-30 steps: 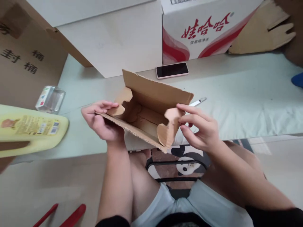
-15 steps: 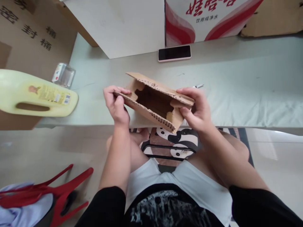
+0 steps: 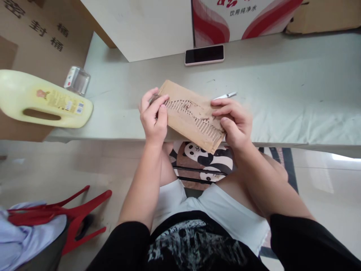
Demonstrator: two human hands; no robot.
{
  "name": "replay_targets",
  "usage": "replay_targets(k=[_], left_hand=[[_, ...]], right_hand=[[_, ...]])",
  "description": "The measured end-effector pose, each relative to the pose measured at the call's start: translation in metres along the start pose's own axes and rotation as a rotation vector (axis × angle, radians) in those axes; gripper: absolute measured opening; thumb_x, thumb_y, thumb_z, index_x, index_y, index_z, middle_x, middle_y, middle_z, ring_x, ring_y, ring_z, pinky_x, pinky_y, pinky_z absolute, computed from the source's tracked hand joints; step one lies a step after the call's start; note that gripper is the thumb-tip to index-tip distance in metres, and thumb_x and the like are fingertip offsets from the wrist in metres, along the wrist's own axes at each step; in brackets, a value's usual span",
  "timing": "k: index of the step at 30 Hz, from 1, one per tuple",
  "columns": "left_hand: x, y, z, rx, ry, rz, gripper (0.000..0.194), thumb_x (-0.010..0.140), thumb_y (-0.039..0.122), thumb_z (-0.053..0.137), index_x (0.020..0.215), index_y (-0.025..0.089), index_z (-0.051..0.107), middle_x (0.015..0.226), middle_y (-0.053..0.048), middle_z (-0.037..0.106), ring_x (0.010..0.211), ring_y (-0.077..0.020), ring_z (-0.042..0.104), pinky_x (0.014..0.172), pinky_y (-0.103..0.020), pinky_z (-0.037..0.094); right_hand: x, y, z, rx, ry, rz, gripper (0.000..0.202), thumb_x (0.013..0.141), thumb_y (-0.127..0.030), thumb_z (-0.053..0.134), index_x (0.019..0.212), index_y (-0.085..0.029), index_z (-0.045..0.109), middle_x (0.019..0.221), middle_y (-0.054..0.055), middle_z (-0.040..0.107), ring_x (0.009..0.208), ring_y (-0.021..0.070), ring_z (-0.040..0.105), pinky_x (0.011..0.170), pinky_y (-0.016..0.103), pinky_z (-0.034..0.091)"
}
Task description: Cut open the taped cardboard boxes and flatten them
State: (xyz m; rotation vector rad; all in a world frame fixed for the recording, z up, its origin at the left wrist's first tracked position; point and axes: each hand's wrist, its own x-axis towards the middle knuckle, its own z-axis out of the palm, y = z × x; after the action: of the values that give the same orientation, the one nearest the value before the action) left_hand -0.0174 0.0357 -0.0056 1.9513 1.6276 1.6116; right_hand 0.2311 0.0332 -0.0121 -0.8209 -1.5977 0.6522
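Note:
A small brown cardboard box is held in front of me near the table's front edge, tilted down to the right. Its torn side, with exposed corrugation, faces up, and its inside is hidden. My left hand grips the left end, thumb and fingers closed on it. At the right end, my right hand holds the box with its fingers on the upper face. Just behind the right fingers lies a slim utility knife, partly covered by the hand.
A phone lies at the back before a white box and a red-and-white carton. To the left are a yellow jug, a clear plastic container and a large carton. A red chair stands at lower left.
The cardboard box was open toward me; its opening is now closed over, with the torn face up. My left hand has moved right, closer to the right hand.

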Motion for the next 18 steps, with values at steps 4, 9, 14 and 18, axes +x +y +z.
replay_targets(k=[4, 9, 14, 18], left_hand=[[0.001, 0.007, -0.005, 0.014, 0.004, -0.071, 0.026, 0.092, 0.037, 0.062, 0.107, 0.023, 0.079, 0.121, -0.009, 0.068, 0.124, -0.0268, 0.062, 0.118, -0.049, 0.042], [0.002, 0.007, -0.009, 0.049, -0.038, -0.079, 0.028, 0.094, 0.032, 0.057, 0.107, 0.021, 0.079, 0.124, -0.009, 0.07, 0.122, -0.025, 0.063, 0.116, -0.045, 0.045], [0.007, -0.005, -0.015, -0.066, 0.062, -0.153, 0.025, 0.087, 0.029, 0.06, 0.101, 0.02, 0.079, 0.116, -0.009, 0.071, 0.118, -0.0234, 0.064, 0.115, -0.041, 0.046], [0.017, -0.023, -0.033, -0.185, 0.21, -0.378, 0.03, 0.082, 0.026, 0.053, 0.095, 0.011, 0.076, 0.116, -0.014, 0.072, 0.117, -0.0225, 0.062, 0.111, -0.038, 0.047]], right_hand=[[0.003, -0.003, 0.001, -0.054, -0.015, 0.041, 0.02, 0.087, -0.033, 0.047, 0.084, -0.025, 0.065, 0.11, 0.009, 0.075, 0.106, 0.029, 0.07, 0.099, 0.054, 0.056], [0.004, 0.0, 0.0, -0.11, -0.087, 0.045, 0.036, 0.096, -0.051, 0.039, 0.091, -0.025, 0.064, 0.116, 0.011, 0.071, 0.112, 0.0304, 0.067, 0.101, 0.055, 0.054], [-0.005, 0.007, -0.001, -0.008, 0.011, 0.036, 0.047, 0.099, -0.061, 0.036, 0.124, -0.027, 0.056, 0.126, 0.011, 0.067, 0.122, 0.0285, 0.064, 0.102, 0.05, 0.053], [-0.006, 0.013, 0.007, -0.103, 0.063, 0.265, 0.045, 0.102, -0.058, 0.036, 0.113, -0.023, 0.062, 0.111, 0.01, 0.07, 0.105, 0.0248, 0.067, 0.09, 0.043, 0.056]])
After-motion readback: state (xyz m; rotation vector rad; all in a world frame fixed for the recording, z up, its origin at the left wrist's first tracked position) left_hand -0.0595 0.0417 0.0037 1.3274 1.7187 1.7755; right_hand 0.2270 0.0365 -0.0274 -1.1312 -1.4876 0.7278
